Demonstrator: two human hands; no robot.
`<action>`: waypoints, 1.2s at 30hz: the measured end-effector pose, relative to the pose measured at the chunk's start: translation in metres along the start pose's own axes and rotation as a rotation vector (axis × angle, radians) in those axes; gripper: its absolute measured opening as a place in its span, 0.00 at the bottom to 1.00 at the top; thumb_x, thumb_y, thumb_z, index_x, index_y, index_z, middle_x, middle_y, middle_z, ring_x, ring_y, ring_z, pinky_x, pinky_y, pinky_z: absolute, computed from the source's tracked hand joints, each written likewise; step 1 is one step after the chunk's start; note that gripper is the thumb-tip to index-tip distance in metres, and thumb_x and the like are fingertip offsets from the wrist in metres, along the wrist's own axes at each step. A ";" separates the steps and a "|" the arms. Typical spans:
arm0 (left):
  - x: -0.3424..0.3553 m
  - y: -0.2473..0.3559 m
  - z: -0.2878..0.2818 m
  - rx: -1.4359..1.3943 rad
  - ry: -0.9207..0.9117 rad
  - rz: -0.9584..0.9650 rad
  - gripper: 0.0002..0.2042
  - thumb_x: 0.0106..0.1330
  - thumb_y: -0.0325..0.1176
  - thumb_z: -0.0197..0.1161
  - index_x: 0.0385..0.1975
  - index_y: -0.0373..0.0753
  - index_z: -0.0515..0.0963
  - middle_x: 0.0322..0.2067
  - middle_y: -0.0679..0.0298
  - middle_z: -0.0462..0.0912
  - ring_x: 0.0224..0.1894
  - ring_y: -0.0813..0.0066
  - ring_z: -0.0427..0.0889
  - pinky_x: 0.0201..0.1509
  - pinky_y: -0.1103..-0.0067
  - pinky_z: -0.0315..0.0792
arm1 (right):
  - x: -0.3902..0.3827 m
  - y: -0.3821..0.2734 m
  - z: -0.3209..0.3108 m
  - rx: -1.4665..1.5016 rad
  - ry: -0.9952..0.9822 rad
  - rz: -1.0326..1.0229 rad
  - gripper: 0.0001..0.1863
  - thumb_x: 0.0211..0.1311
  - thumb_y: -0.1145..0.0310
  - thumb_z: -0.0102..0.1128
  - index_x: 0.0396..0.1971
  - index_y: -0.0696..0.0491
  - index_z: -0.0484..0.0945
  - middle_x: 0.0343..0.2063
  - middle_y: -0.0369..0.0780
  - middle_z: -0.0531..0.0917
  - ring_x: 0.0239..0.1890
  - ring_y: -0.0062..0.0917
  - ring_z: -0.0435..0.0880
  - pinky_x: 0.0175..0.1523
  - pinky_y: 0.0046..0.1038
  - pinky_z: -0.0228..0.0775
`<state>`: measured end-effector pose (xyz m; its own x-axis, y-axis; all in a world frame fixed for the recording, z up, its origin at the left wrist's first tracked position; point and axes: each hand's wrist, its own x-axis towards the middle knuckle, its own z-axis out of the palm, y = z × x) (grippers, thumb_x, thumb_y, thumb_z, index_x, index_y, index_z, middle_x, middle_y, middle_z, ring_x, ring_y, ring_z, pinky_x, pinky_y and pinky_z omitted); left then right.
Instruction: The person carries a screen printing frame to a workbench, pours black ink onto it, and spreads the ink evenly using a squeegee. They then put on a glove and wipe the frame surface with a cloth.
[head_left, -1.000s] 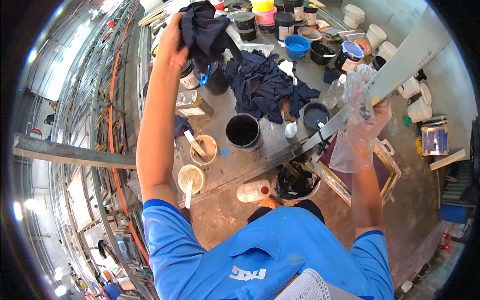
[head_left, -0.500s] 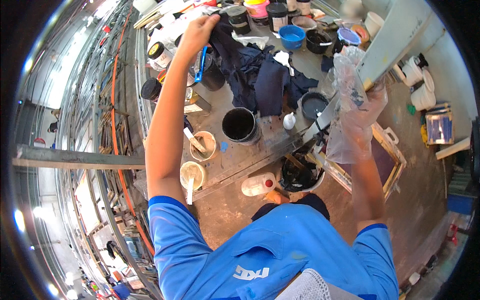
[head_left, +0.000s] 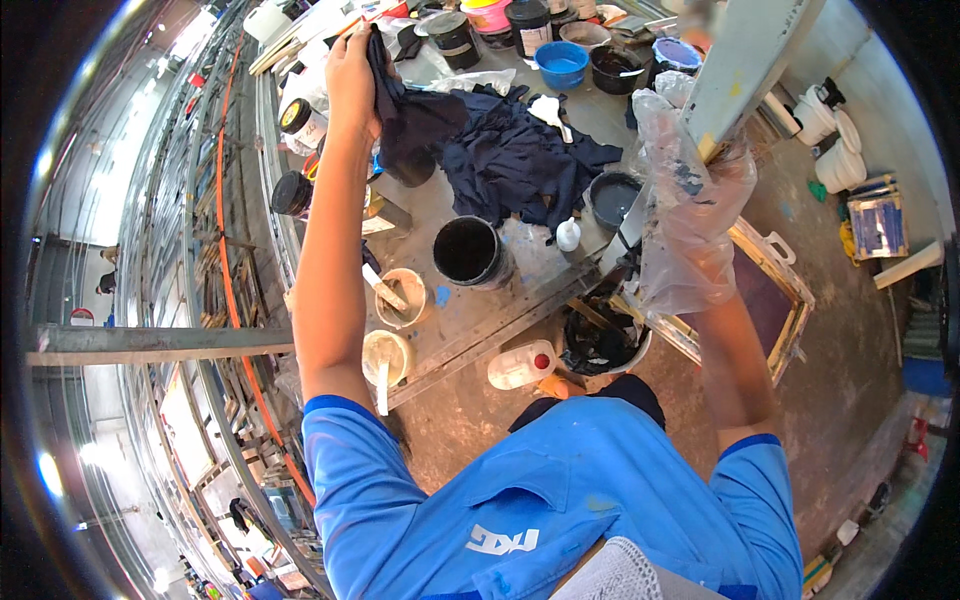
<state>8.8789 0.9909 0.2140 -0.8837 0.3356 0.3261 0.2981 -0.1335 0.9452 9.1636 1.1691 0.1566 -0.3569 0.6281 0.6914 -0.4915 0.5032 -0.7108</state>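
My left hand (head_left: 352, 88) is raised at the far left of the worktable, closed on a dark navy cloth (head_left: 418, 112) that hangs from the fingers. Beside that cloth a heap of the same dark rags (head_left: 515, 165) lies on the table, a white spoon-like piece (head_left: 549, 113) on top. A clear, smudged plastic bag (head_left: 668, 255) covers my right hand (head_left: 700, 190) down to the wrist. This hand is next to a grey metal post (head_left: 752, 75) at the table's right edge. Its fingers are blurred by the plastic, so I cannot tell whether it grips anything.
An open black bucket (head_left: 470, 252) stands near the table's front edge, left of a small white bottle (head_left: 568, 235). Two cream tubs (head_left: 388, 357) hold brushes or spatulas. Paint pots and a blue bowl (head_left: 562, 62) crowd the back. A framed screen (head_left: 765, 300) leans below right.
My left hand has drawn leftward, and one dark cloth has lifted away from the heap with it. The view has shifted slightly. My bagged right hand stays near the post.
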 end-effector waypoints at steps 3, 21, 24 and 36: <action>-0.048 0.011 0.002 0.003 0.029 0.065 0.15 0.66 0.36 0.59 0.48 0.38 0.68 0.27 0.61 0.76 0.18 0.78 0.74 0.20 0.82 0.70 | -0.001 0.001 0.000 -0.114 0.019 -0.050 0.14 0.58 0.78 0.66 0.45 0.59 0.77 0.38 0.37 0.82 0.38 0.15 0.80 0.45 0.20 0.74; -0.462 -0.115 -0.088 0.401 0.302 -0.321 0.09 0.61 0.22 0.62 0.40 0.34 0.77 0.38 0.60 0.82 0.40 0.75 0.80 0.45 0.78 0.73 | -0.074 -0.045 0.065 -0.186 -0.983 -0.181 0.16 0.54 0.76 0.65 0.44 0.57 0.79 0.46 0.49 0.80 0.50 0.41 0.79 0.54 0.31 0.74; -0.548 -0.144 -0.075 0.256 0.267 -0.680 0.11 0.62 0.24 0.62 0.44 0.33 0.76 0.37 0.61 0.83 0.39 0.77 0.82 0.43 0.79 0.75 | -0.091 0.016 0.124 -0.291 -0.971 -0.412 0.15 0.56 0.67 0.65 0.44 0.55 0.80 0.40 0.47 0.83 0.47 0.42 0.81 0.53 0.35 0.73; -0.830 -0.265 -0.112 0.124 0.811 -1.348 0.18 0.59 0.33 0.66 0.48 0.32 0.74 0.25 0.59 0.82 0.16 0.75 0.79 0.15 0.81 0.70 | -0.099 0.127 0.151 -0.205 -1.101 0.028 0.17 0.54 0.58 0.66 0.33 0.58 0.83 0.32 0.49 0.83 0.37 0.39 0.83 0.43 0.35 0.74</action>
<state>9.4928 0.6437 -0.3095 -0.4511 -0.4343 -0.7797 -0.8450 -0.0734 0.5298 9.0163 1.0813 0.0179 -0.9240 -0.1754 0.3398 -0.3680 0.6491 -0.6658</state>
